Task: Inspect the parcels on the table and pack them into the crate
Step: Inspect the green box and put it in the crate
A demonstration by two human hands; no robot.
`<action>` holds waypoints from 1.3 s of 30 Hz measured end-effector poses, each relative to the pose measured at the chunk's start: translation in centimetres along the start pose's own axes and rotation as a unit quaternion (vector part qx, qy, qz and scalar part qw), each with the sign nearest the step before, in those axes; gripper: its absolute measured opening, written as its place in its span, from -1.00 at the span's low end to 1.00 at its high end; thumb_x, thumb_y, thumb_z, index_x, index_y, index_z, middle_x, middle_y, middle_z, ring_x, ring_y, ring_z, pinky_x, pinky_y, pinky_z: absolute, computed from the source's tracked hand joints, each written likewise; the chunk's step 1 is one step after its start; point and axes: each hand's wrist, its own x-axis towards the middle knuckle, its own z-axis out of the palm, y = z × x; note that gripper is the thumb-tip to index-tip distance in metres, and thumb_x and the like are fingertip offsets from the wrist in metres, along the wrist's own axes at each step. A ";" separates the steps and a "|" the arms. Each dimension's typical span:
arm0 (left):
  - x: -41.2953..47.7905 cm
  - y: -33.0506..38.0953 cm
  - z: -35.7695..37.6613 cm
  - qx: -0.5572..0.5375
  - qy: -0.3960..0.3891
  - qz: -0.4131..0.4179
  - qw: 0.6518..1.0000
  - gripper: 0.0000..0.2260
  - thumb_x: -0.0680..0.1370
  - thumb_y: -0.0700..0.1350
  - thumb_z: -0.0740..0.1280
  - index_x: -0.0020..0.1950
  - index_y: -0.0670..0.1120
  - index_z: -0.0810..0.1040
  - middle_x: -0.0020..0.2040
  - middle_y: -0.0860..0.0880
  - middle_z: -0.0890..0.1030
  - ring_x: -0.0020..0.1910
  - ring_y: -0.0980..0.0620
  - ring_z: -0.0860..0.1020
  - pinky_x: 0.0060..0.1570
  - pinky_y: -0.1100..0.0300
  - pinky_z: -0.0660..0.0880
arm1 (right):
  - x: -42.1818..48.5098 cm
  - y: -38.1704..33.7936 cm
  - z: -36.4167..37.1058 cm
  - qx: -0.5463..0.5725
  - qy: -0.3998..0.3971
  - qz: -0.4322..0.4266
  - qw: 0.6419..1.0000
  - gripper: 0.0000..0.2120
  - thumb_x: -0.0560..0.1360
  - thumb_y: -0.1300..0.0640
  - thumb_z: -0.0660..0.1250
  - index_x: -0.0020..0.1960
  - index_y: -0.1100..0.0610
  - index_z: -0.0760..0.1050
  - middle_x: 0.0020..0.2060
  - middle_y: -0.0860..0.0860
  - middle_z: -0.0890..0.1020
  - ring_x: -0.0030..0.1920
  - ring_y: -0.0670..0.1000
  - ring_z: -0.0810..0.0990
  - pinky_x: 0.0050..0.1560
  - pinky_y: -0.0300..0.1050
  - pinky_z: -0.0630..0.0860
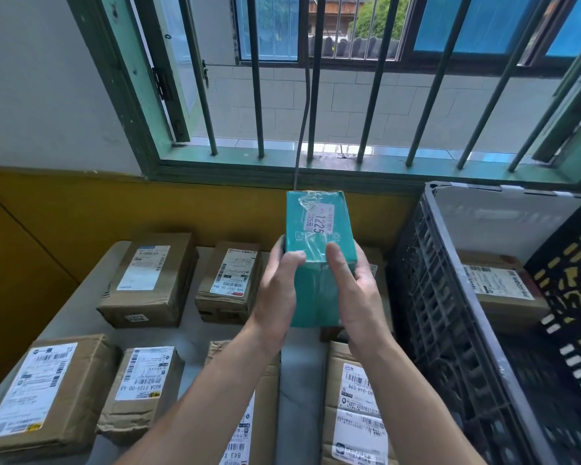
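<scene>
A teal box (319, 223) with clear tape and a white label is lifted above the table, upright in front of me. My left hand (279, 290) grips its left side with the thumb on the front face. My right hand (353, 290) holds its right side, thumb also on the front. Several brown cardboard parcels with shipping labels lie on the table, among them one at the back left (151, 280), one beside it (230, 280) and one at the front left (44, 394). The black plastic crate (450, 313) stands to the right with a brown parcel (500, 290) inside.
The grey table (81, 317) runs up to a yellow-and-white wall. Behind it is a green-framed window with metal bars (259, 95). A grey cable (302, 122) hangs down from the window to the table. A white sheet (503, 219) leans inside the crate's back.
</scene>
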 end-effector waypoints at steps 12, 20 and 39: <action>0.3 0.4 0.4 -0.060 0.015 -0.010 0.998 -0.72 0.71 -0.02 0.18 0.42 0.12 0.45 0.24 -0.09 0.70 0.12 -0.07 0.71 0.19 -0.17 0.63 | -0.2 0.4 0.4 0.035 -0.004 -0.011 0.999 -0.35 0.48 -0.11 0.39 0.54 -0.08 0.37 0.14 -0.15 0.73 0.10 -0.15 0.72 -0.03 -0.30 0.62; 1.3 0.7 -0.9 -0.022 0.027 -0.012 0.999 -0.41 0.53 0.16 0.36 0.54 0.13 0.30 0.21 -0.05 0.71 0.11 -0.07 0.72 0.02 -0.03 0.69 | -0.2 0.8 -0.6 0.045 -0.019 0.018 0.999 -0.44 0.58 0.20 0.39 0.55 0.00 0.40 0.14 -0.09 0.74 0.08 -0.08 0.74 -0.06 -0.26 0.64; 0.9 -1.2 -1.1 -0.052 0.105 -0.021 0.993 -0.47 0.42 0.12 0.53 0.25 0.06 0.33 0.26 -0.19 0.64 0.24 -0.15 0.66 0.24 -0.22 0.60 | 0.1 0.2 -0.5 0.046 0.082 -0.004 0.996 -0.36 0.55 -0.04 0.42 0.56 -0.15 0.26 0.19 -0.05 0.64 0.16 0.07 0.70 0.17 0.10 0.66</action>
